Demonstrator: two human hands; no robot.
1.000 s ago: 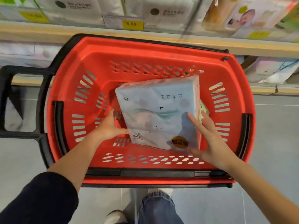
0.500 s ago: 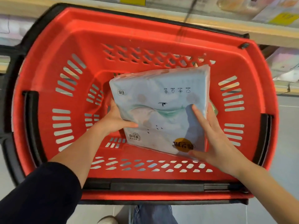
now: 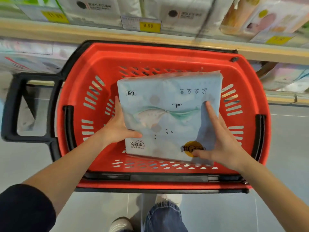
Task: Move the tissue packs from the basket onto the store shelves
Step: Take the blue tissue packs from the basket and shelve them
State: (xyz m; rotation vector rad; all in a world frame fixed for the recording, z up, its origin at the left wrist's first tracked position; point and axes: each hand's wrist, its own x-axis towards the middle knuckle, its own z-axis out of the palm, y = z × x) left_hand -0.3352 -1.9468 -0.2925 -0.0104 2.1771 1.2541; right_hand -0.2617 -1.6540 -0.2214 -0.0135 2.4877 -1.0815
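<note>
Looking straight down, we have the red basket [image 3: 150, 57] filling the middle of the frame, with its black handle [image 3: 11, 106] jutting out at the left. Right at its centre is the tissue pack [image 3: 168, 114], pale blue with a yellow round sticker near its lower right corner and its printing upside down to us. It sits tilted inside the basket walls, caught between both hands, and we cannot tell whether its underside touches the basket floor. The left hand [image 3: 117, 129] grips the pack's left edge, with the thumb laid across the printed face and the fingers running up along the side. The right hand [image 3: 222, 144] is spread wide with straight fingers, flat against the right part of the pack. Its forefinger points up over the face and its thumb rests on the yellow sticker. A dark sleeve [image 3: 23, 210] shows at the lower left of the frame. Along the top runs a wooden shelf [image 3: 100, 36] stocked with white packs, and a yellow price tag [image 3: 148, 25] reads 8.90. More packs sit blurred on a lower shelf at the right. At bottom centre we catch blue jeans [image 3: 163, 218] and pale shoes on the grey floor [image 3: 284, 148].
</note>
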